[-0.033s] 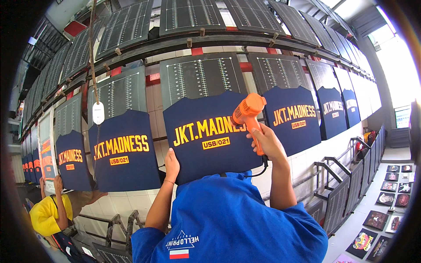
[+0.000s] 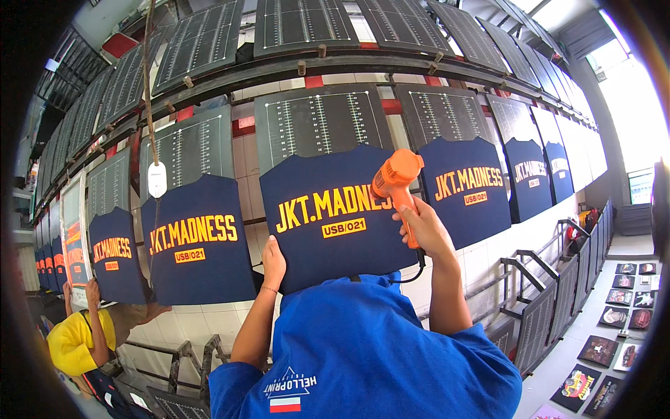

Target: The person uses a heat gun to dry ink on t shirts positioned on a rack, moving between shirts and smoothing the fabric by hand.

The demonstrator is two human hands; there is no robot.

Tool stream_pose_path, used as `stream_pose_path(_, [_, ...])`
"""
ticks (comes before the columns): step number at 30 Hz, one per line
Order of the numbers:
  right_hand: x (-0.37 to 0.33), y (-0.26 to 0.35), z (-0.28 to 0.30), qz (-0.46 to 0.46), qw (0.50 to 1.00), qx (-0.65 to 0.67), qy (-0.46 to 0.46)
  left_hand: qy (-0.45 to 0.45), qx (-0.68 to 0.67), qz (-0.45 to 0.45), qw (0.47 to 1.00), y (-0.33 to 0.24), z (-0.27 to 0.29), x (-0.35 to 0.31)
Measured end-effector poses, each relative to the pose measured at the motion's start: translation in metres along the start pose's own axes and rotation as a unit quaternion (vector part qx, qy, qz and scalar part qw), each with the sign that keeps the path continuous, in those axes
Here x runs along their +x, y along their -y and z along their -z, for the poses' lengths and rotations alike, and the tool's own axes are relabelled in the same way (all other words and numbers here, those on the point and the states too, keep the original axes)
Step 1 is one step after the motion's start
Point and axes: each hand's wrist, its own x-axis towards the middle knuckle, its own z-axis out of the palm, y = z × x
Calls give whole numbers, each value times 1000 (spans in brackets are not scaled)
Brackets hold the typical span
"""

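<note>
A navy shirt (image 2: 328, 258) with yellow lettering lies on a dark board in front of me. My right hand (image 2: 427, 230) is wrapped round the handle of an orange heat gun (image 2: 399, 174). Its nozzle is over the right end of the lettering and covers part of it. A black cord (image 2: 421, 264) hangs from the handle's lower end. Along the shirt's lower left edge rests my left hand (image 2: 274, 265), its visible digit stretched out; its other fingers are partly hidden.
Navy shirts (image 2: 195, 272) lie on neighbouring boards to both sides. A white tag (image 2: 157, 179) hangs on a cord. At left, a person in yellow (image 2: 73, 342) handles a printing frame (image 2: 72, 230). Behind run rows of dark ruled boards (image 2: 307, 28); printed sheets (image 2: 597, 349) lie at right.
The heat gun has shifted very slightly to the right in my right hand. The hanging white tag has swung slightly right. My left hand has stayed in place.
</note>
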Motion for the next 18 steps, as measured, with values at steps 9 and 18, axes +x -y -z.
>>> stream_pose_path(9, [-17, -7, 6, -31, 999, 1, 24, -16, -14, -17, 1000, -1, -2, 0])
stream_pose_path(18, [-29, -16, 9, -35, 999, 21, 7, -11, 17, 3, 1000, 1, 0, -1])
